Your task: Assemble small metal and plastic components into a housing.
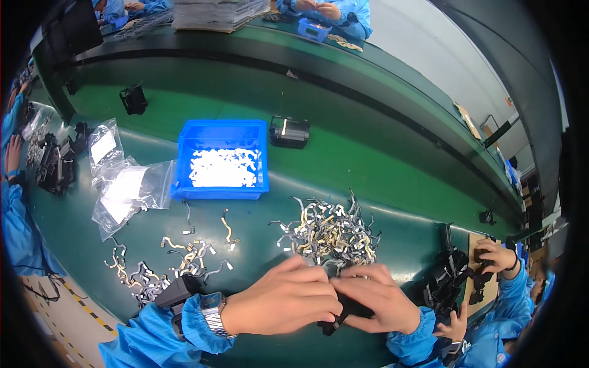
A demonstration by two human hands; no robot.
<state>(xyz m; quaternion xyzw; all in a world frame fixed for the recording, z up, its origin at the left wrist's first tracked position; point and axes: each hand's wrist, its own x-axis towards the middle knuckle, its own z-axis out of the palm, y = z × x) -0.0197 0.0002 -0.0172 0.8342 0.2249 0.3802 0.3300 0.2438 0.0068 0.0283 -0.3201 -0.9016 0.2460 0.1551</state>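
Near the front edge of the green table, my left hand [285,297] and my right hand [381,302] meet over a black plastic part [354,308]. Both hands have their fingers bent and closed around it, and they cover most of its shape. Just beyond my fingertips lies a heap of short cables [331,230] in grey, yellow and black with small white connectors. A looser group of similar cables [190,257] is spread to the left of my left hand. Beside my left forearm is a dark, blocky object [178,292], partly hidden by the sleeve.
A blue bin [222,194] of small white pieces stands at the table's far edge, beside clear plastic bags [126,190]. Black parts lie at far left [56,164] and right [445,279]. A co-worker's hands [496,256] work close on my right; others sit left and across.
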